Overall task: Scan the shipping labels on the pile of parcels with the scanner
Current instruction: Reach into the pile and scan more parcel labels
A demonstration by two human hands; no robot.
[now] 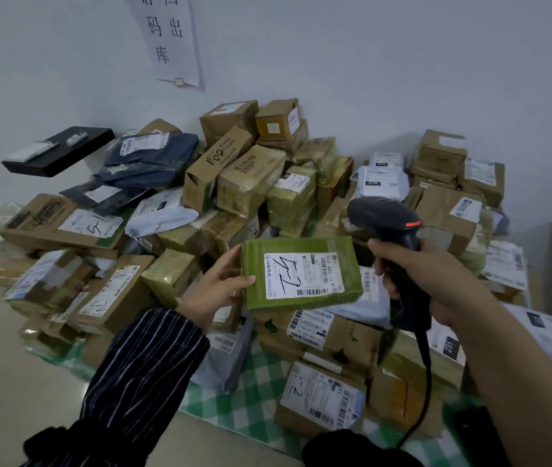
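holding green parcel (301, 274) beside scanner (387, 219)

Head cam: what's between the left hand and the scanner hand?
The green parcel, label up: the left hand holds its left edge, the right hand grips the scanner just off its right edge. Head view.

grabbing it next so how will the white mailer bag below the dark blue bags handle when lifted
The white mailer bag looks creased and slumped over the boxes, so it will probably sag, not hold shape. Its smooth plastic may be slippery.
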